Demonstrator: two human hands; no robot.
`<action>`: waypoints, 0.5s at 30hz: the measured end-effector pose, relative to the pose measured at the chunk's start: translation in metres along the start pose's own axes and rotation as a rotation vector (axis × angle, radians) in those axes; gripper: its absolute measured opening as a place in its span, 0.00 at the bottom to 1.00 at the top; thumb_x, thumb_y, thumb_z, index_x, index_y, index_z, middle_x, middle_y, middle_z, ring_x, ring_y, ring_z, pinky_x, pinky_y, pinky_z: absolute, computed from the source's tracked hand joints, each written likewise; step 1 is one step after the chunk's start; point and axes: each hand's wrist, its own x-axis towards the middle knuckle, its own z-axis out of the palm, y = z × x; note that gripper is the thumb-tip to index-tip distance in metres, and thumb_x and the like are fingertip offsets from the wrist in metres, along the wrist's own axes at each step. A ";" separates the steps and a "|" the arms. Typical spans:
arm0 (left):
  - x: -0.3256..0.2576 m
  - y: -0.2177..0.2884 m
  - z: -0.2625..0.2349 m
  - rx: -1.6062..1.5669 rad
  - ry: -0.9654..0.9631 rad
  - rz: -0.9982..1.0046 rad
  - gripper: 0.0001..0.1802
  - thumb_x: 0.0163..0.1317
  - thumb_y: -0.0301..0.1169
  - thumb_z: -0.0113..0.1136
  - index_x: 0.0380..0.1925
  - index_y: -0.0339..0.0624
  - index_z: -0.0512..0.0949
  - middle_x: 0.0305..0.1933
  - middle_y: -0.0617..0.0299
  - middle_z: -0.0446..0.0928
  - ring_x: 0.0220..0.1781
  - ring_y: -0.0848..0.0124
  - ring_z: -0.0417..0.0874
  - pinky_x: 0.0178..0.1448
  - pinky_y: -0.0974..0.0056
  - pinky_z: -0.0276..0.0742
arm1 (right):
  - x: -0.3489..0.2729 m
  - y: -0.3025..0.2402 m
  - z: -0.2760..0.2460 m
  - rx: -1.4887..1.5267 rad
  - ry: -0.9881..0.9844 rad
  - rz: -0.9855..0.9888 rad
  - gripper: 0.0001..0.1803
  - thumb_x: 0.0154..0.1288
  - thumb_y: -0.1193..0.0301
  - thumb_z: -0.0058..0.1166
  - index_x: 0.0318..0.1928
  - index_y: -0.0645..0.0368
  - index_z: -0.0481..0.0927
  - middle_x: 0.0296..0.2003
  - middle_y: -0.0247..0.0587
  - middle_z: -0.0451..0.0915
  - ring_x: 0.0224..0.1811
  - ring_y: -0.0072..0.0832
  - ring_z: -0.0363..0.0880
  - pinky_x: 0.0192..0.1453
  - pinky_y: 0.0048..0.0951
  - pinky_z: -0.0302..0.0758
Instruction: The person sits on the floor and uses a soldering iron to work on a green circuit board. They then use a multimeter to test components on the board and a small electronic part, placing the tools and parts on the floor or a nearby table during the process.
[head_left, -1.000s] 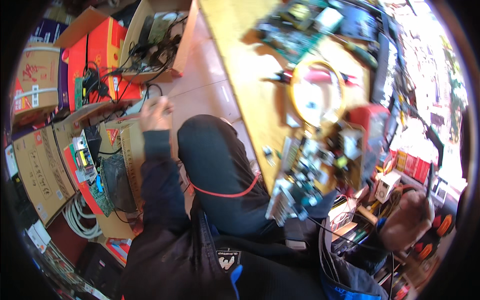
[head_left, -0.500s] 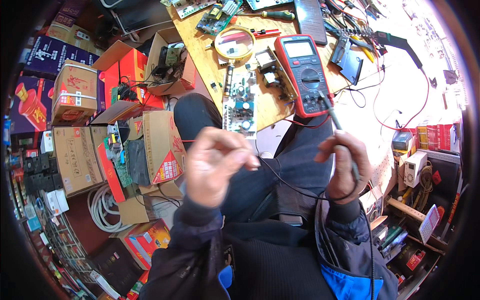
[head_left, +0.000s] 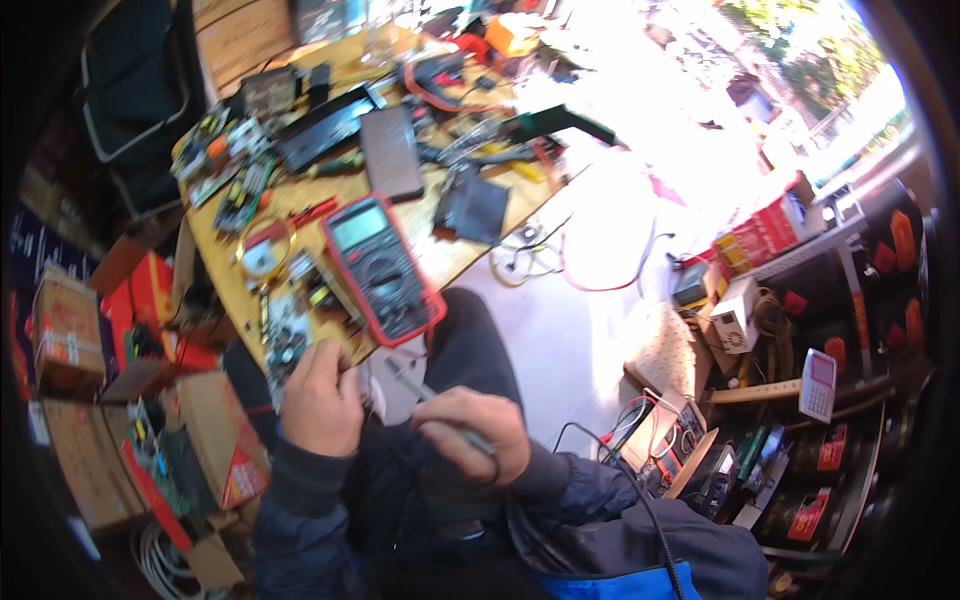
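Note:
My left hand is closed at the table's near corner, against the near end of a circuit board. Its fingertips are hidden, so what they pinch cannot be made out. In my right hand is a grey pen-shaped tool, its front end pointing up and left toward the table edge. Just beyond both hands lies a red and dark grey multimeter. Beside it are a part-filled open module and a round yellow-rimmed magnifying glass.
Farther back on the wooden table lie a dark flat case, a black plate, pliers and loose boards. Cardboard boxes crowd the left. At right stand a white box, a calculator and shelves.
The view has swung right, so the table now appears farther left. My left hand has moved forward to the board's near end. My right hand has come closer to it, still holding the tool.

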 end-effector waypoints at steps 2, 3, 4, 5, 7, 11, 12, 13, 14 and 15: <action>0.018 0.005 -0.004 0.149 -0.072 0.063 0.05 0.60 0.22 0.61 0.34 0.39 0.74 0.34 0.49 0.78 0.35 0.44 0.82 0.40 0.46 0.76 | 0.001 -0.001 0.001 0.021 0.008 0.018 0.13 0.68 0.83 0.62 0.52 0.66 0.84 0.38 0.48 0.85 0.37 0.40 0.87 0.42 0.33 0.80; 0.025 0.007 -0.006 0.238 -0.098 0.095 0.05 0.60 0.22 0.61 0.34 0.40 0.74 0.35 0.50 0.78 0.36 0.44 0.82 0.41 0.45 0.76 | 0.002 0.000 0.001 0.036 0.016 0.005 0.12 0.69 0.82 0.61 0.52 0.65 0.84 0.38 0.47 0.86 0.37 0.38 0.87 0.42 0.32 0.80; 0.030 0.008 -0.007 0.301 -0.134 0.114 0.05 0.60 0.22 0.60 0.34 0.40 0.74 0.35 0.50 0.79 0.36 0.45 0.83 0.40 0.45 0.76 | 0.001 0.000 0.001 0.055 0.025 0.006 0.12 0.70 0.81 0.59 0.52 0.65 0.85 0.39 0.46 0.86 0.37 0.35 0.87 0.42 0.30 0.80; 0.035 0.007 -0.007 0.365 -0.171 0.133 0.05 0.59 0.21 0.60 0.34 0.41 0.75 0.35 0.51 0.79 0.36 0.45 0.83 0.39 0.45 0.76 | 0.001 0.002 0.001 0.070 0.044 -0.024 0.12 0.71 0.80 0.59 0.53 0.65 0.85 0.39 0.45 0.86 0.37 0.35 0.86 0.43 0.30 0.79; 0.041 0.005 -0.004 0.427 -0.201 0.168 0.06 0.56 0.19 0.58 0.33 0.42 0.76 0.33 0.53 0.80 0.37 0.47 0.83 0.40 0.44 0.74 | -0.002 0.004 0.001 0.080 0.040 -0.021 0.12 0.71 0.80 0.59 0.53 0.65 0.84 0.40 0.46 0.86 0.38 0.35 0.86 0.44 0.30 0.79; 0.047 -0.004 -0.003 0.454 -0.233 0.211 0.06 0.55 0.20 0.59 0.32 0.42 0.77 0.31 0.53 0.80 0.39 0.48 0.83 0.46 0.47 0.72 | -0.003 0.003 -0.001 0.090 0.056 -0.012 0.12 0.71 0.81 0.59 0.53 0.65 0.84 0.40 0.47 0.86 0.39 0.37 0.86 0.44 0.31 0.79; 0.047 -0.006 -0.003 0.447 -0.236 0.205 0.06 0.55 0.20 0.60 0.32 0.42 0.77 0.30 0.53 0.80 0.39 0.48 0.83 0.47 0.47 0.72 | -0.002 0.002 -0.001 0.081 0.049 0.002 0.13 0.70 0.82 0.60 0.53 0.64 0.84 0.39 0.47 0.86 0.39 0.38 0.86 0.44 0.32 0.80; 0.047 -0.007 -0.004 0.466 -0.257 0.176 0.06 0.54 0.20 0.60 0.32 0.42 0.77 0.30 0.52 0.80 0.39 0.48 0.82 0.49 0.48 0.71 | -0.002 0.000 -0.002 0.079 0.048 0.018 0.14 0.69 0.82 0.60 0.54 0.64 0.84 0.39 0.48 0.85 0.38 0.39 0.86 0.43 0.33 0.80; 0.047 -0.008 -0.004 0.429 -0.219 0.214 0.06 0.54 0.20 0.60 0.32 0.42 0.77 0.30 0.53 0.80 0.39 0.48 0.82 0.49 0.48 0.71 | -0.002 -0.001 -0.003 0.079 0.046 0.034 0.15 0.68 0.83 0.61 0.54 0.64 0.84 0.39 0.48 0.85 0.38 0.40 0.86 0.43 0.34 0.80; 0.047 -0.010 -0.003 0.422 -0.201 0.221 0.06 0.54 0.20 0.60 0.32 0.43 0.77 0.30 0.53 0.80 0.39 0.49 0.82 0.49 0.48 0.70 | 0.000 0.000 -0.004 0.049 0.051 0.008 0.15 0.67 0.83 0.61 0.53 0.64 0.84 0.38 0.48 0.85 0.37 0.40 0.86 0.42 0.34 0.80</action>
